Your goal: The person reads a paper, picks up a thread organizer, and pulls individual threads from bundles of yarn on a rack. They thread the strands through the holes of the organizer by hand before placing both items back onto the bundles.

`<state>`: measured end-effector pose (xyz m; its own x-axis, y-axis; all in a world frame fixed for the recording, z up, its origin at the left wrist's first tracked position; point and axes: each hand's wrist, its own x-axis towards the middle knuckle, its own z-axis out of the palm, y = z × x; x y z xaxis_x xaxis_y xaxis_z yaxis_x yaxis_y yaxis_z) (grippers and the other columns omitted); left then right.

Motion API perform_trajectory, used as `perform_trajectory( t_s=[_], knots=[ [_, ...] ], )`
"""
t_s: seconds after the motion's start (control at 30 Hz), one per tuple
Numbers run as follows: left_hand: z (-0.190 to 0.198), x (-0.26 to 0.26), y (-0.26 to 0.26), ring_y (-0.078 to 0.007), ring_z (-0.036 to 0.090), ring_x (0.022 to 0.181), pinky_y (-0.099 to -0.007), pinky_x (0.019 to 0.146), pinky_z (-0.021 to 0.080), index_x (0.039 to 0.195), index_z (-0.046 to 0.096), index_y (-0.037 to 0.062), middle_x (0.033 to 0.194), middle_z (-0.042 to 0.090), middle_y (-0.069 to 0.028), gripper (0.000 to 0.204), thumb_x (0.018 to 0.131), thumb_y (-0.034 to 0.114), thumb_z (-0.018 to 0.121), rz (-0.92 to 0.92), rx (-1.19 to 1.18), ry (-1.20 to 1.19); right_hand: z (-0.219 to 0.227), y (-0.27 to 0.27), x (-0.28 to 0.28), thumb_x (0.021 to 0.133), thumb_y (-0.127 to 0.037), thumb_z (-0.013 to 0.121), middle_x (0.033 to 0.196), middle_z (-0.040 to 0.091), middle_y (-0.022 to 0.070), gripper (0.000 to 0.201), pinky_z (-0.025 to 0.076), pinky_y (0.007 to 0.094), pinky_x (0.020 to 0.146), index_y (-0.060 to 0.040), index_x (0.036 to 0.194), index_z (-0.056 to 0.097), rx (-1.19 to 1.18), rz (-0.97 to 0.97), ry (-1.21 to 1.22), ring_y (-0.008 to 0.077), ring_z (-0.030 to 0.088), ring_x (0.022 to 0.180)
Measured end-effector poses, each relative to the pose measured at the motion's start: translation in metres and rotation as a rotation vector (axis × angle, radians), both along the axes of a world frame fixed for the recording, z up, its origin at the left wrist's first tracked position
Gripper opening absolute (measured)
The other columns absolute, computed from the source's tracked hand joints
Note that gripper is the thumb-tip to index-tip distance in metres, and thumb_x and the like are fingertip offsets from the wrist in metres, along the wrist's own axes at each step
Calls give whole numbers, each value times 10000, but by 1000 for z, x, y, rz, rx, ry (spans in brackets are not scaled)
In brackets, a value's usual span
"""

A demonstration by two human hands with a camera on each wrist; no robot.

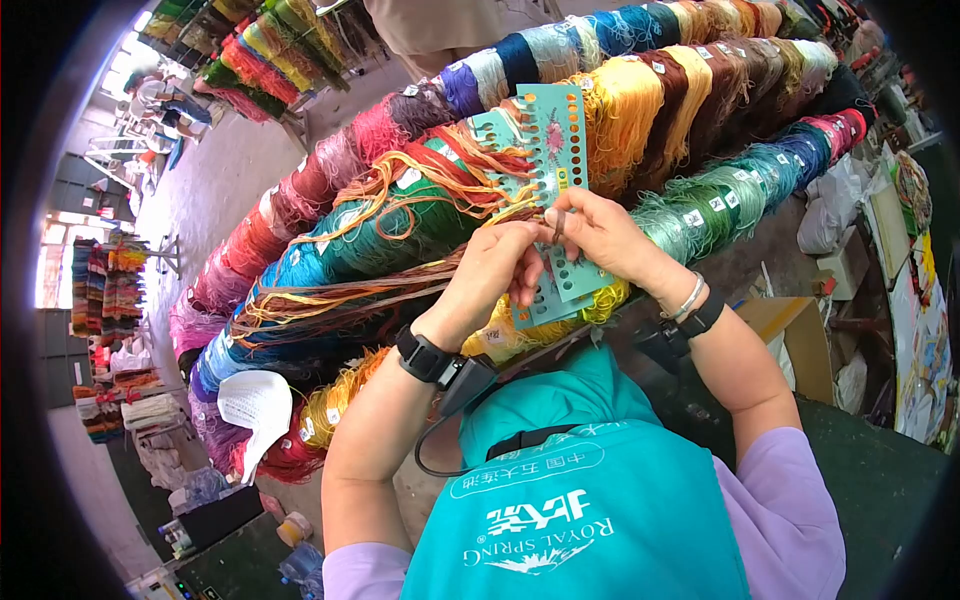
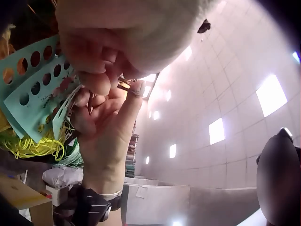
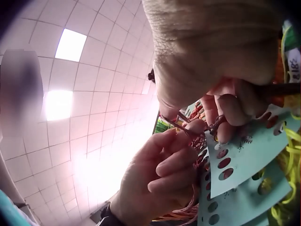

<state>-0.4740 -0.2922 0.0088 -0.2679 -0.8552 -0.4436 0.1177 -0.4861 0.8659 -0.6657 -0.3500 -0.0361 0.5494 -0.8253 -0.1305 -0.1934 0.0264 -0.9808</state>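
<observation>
My left hand [image 1: 497, 265] and right hand [image 1: 608, 238] meet over teal punched cards [image 1: 572, 150] with round holes along their edges. Between the fingertips is a strand of brown thread [image 1: 557, 228], pinched from both sides. In the right wrist view the thread [image 3: 175, 123] stretches from the right hand to the left hand's [image 3: 160, 172] fingertips. A small loop of thread [image 2: 124, 86] shows by the right thumb in the left wrist view. Orange, red and brown threads [image 1: 400, 185] hang from the card holes and trail to the left.
Padded rows of coloured thread skeins [image 1: 620, 110] with small white labels run diagonally behind and around the cards. A white cap-like item [image 1: 255, 400] lies on the left end. A cardboard box [image 1: 795, 330] stands at right. Another person [image 1: 435, 25] stands across the rack.
</observation>
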Motion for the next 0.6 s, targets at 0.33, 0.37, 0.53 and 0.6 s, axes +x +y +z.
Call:
perform_trajectory(
  t_s=[0.33,0.37,0.53,0.6],
  knots=[
    [-14,-18,2,-81,574,682,-268,617,485,1034,673,-15,732,621,52,166,919,100,642,-155,-644,-953,5,8,-8,842,-186,763,657,554,-43,486,400,214,561,-44,1225,500,63,38,-137,29,481,602],
    [-12,-19,1,-75,570,679,-265,610,479,1015,666,-13,735,619,53,148,923,100,640,-166,-664,-973,4,9,-9,850,-196,760,661,561,-42,484,399,207,556,-43,1227,498,95,38,-179,27,486,601],
    [-21,-14,-7,-52,543,627,-240,538,433,950,620,19,719,604,52,115,952,133,623,-54,-471,-423,8,8,-7,880,-267,753,673,585,-34,499,388,189,526,-45,1235,481,281,-46,-305,27,503,585],
    [-21,-7,-6,-11,438,535,-192,454,345,976,608,53,702,554,60,76,956,126,619,1,-275,-157,-1,5,-10,890,-320,740,673,580,-30,503,359,192,479,-45,1211,468,250,-121,-263,32,484,547]
  ],
)
